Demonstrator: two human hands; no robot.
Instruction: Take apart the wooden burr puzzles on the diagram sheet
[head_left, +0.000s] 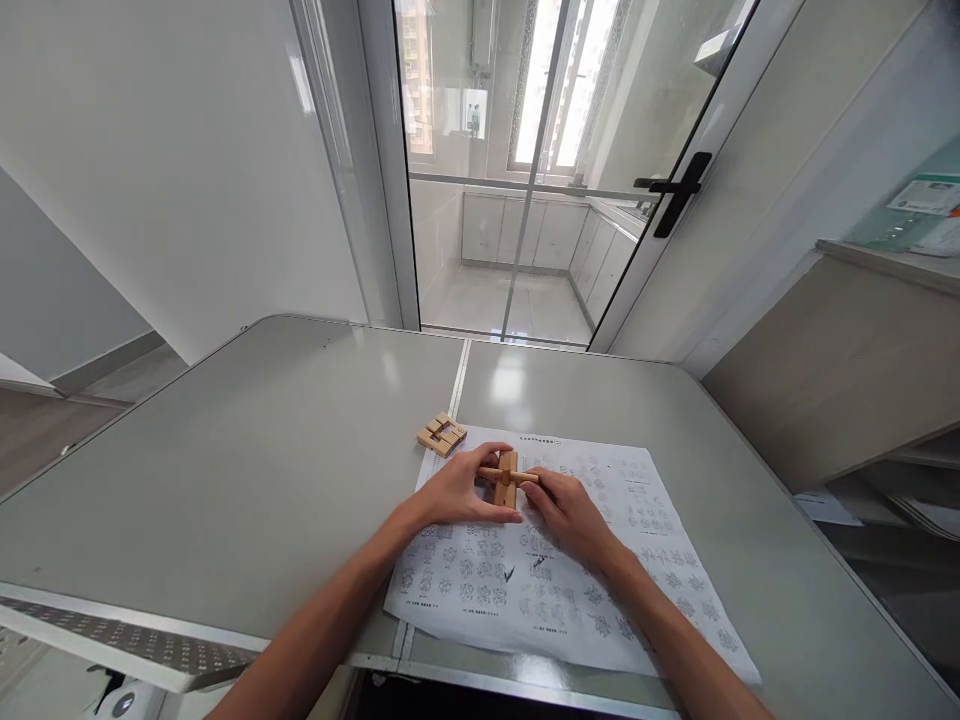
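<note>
Several wooden puzzle pieces [505, 488] are joined in a cross shape above a printed sheet [630, 600]. My left hand [457, 490] grips the upright pieces, thumb at the near end and fingers at the far end. My right hand [571, 510] pinches the right end of a rod-like wooden piece that runs crosswise through them. How deep the pieces interlock is hidden by the fingers. Just beyond my left hand, a square wooden puzzle [442, 434] made of several blocks lies partly on the sheet's far left corner.
The grey table [225, 480] has a seam down its middle. The sheet bears rows of small line drawings. Beyond the far edge stands a glass door [480, 240] with a black handle [681, 192]. Shelves [840, 350] stand to the right.
</note>
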